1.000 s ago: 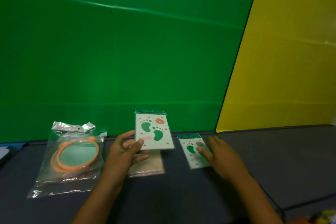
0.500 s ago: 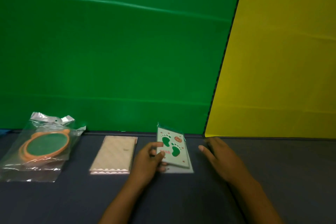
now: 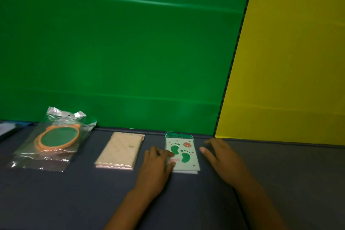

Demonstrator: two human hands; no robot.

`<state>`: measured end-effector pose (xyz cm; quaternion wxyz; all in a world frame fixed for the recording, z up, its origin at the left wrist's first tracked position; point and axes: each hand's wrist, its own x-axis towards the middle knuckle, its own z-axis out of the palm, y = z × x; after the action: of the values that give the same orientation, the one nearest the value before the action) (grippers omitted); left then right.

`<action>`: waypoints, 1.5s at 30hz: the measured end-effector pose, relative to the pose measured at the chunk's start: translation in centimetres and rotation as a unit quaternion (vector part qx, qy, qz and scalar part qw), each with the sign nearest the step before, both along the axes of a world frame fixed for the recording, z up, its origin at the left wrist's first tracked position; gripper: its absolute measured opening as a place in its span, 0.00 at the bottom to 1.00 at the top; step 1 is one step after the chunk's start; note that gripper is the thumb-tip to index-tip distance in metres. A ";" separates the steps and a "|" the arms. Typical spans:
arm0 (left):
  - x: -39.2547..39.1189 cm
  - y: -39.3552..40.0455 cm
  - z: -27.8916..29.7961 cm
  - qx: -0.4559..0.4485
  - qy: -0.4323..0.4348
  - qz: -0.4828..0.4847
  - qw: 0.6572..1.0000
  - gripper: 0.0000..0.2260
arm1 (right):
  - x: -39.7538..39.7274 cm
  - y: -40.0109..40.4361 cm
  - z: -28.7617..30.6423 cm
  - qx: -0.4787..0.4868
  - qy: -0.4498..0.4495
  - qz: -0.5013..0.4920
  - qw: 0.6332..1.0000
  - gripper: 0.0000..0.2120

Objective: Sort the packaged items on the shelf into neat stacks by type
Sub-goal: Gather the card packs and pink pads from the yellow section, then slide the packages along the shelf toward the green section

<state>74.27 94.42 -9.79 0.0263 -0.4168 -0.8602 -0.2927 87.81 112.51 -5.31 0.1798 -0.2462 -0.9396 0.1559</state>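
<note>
A footprint packet (image 3: 183, 152) with green feet on a pale card lies flat on a second one whose edge shows beneath it, forming a small stack on the dark shelf (image 3: 74, 196). My left hand (image 3: 155, 168) rests at the stack's left edge, fingertips touching the top packet. My right hand (image 3: 222, 157) lies flat on the shelf just right of the stack, fingers straight, holding nothing. Left of the stack sits a beige patterned packet (image 3: 120, 150). Further left lies a clear bag with orange-rimmed round mirrors (image 3: 54, 138).
A green backdrop (image 3: 121, 52) rises right behind the shelf, joined by a yellow panel (image 3: 291, 61) on the right. A pale object (image 3: 5, 129) pokes in at the far left edge. Bare shelf stretches right of my right hand and along the front.
My left hand carried the raised footprint packet right and laid it on the other one. My right hand let go of the lower packet and shifted just right of it.
</note>
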 end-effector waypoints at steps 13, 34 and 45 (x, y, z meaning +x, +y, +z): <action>-5.9 -11.9 6.2 0.009 0.104 0.067 0.992 0.20 | -4.9 -8.0 3.2 0.113 0.009 0.067 0.991 0.23; -10.2 -46.8 8.4 -0.057 0.129 0.255 0.957 0.20 | -17.2 -37.3 4.6 0.095 0.033 0.223 0.970 0.24; -12.6 -61.2 7.5 -0.049 0.115 0.378 0.917 0.19 | -26.7 -51.3 4.2 0.087 0.031 0.350 0.932 0.27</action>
<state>61.69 33.20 -2.30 0.2131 -0.0923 -0.9579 -0.1690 61.09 61.20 -1.09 0.1639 0.1202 -0.9699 0.1342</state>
